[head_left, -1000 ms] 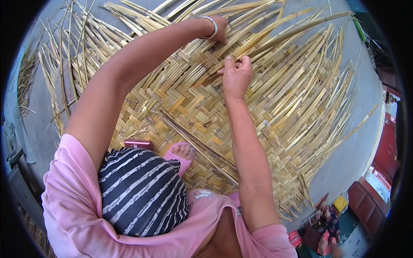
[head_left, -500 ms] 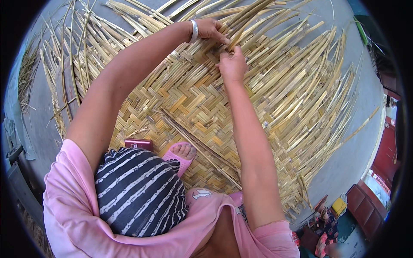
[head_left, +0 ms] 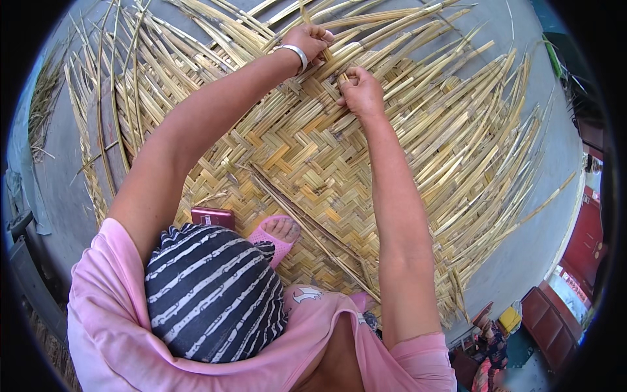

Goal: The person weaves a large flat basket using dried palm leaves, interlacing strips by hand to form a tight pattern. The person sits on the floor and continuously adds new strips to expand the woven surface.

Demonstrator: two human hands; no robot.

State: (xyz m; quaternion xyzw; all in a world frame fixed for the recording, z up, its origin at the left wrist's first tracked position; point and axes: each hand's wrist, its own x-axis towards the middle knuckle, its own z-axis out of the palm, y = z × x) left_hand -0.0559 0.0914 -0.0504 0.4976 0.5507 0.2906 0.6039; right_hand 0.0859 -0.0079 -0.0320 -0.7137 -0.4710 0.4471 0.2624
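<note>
fingers of the left hand [head_left: 310,43] pinch a flat tan reed strip [head_left: 304,12], the right hand [head_left: 363,93] seemingly another (tips partly hidden), over the yellow-brown herringbone mat [head_left: 307,150] on grey floor [head_left: 522,251]; weaving, probably, next calling for a tuck-under.

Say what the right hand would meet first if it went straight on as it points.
Probably the pale strips just ahead of the right hand, though its height above them is unclear.

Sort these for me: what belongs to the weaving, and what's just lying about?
Belongs:
- herringbone mat
- splayed strips at its edges
- strip in the left hand

Lying about:
- maroon rectangular case on the mat
- dry straw, far left
</note>
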